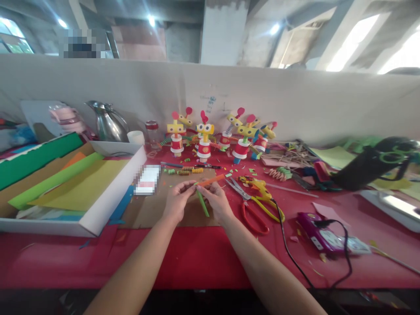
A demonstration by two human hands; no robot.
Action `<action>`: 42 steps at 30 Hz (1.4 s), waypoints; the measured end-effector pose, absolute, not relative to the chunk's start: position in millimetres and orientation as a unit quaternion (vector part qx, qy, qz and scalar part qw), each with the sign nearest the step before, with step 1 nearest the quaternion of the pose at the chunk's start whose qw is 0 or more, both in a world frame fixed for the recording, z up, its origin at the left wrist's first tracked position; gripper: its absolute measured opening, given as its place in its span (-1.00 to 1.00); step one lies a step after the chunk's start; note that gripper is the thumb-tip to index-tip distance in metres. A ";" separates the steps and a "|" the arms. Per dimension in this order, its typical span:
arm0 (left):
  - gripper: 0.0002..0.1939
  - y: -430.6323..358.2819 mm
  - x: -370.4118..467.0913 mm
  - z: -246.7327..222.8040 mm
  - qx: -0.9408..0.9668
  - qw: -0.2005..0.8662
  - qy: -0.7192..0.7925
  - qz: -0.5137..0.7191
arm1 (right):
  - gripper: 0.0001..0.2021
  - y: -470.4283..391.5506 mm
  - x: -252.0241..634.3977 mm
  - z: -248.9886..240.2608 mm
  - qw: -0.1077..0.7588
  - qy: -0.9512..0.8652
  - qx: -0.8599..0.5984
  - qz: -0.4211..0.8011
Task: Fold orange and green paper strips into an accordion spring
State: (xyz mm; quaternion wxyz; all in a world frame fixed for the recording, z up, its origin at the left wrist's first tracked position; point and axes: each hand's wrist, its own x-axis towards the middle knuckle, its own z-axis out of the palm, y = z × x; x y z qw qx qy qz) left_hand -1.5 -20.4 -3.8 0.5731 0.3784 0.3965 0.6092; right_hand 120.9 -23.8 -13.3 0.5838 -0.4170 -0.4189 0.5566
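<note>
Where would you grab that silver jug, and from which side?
I'd grip the silver jug by its curved handle, probably from above right: the handle arches out on that side, opposite the spout, and a white cup stands close by.

On the broad red cloth-covered desk (197,258), the shallow rectangular white cardboard box (112,188) is set at the left, with the flat yellow paper sheet (82,183) laid inside. Behind the box, the curved silver metal jug (110,124) is placed left of the small white cup (136,138). The flat brown cardboard sheet (144,214) is laid centrally, with the upright red-and-yellow paper figures (204,148) grouped behind it. The long red-and-yellow-handled metal scissors (242,191) are laid to its right, and farther right the boxy purple plastic power strip (305,222) is placed.
</note>
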 end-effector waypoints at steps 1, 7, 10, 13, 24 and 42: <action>-0.70 -20.7 -0.7 -4.1 0.377 0.575 0.391 0.611 | -0.58 -23.9 121.3 -13.1 0.581 -0.416 -0.410 0.566; -0.71 -20.0 -1.6 -5.9 0.331 0.624 0.372 0.603 | -0.68 -24.4 125.1 -11.5 0.565 -0.434 -0.410 0.569; -0.70 -18.1 -2.2 -7.0 0.280 0.659 0.362 0.597 | -0.71 -23.5 125.6 -12.3 0.569 -0.449 -0.388 0.569; -0.72 -16.8 -2.1 -8.4 0.250 0.662 0.373 0.600 | -0.74 -23.4 124.1 -13.1 0.570 -0.467 -0.401 0.544; -0.76 -14.9 -0.1 -15.7 0.263 0.631 0.388 0.619 | -0.80 -20.8 121.7 -19.6 0.562 -0.538 -0.464 0.423; -0.62 -11.2 -15.8 -17.1 0.524 0.549 0.438 0.483 | -0.90 -14.7 140.1 -9.0 0.386 -0.733 -0.522 0.205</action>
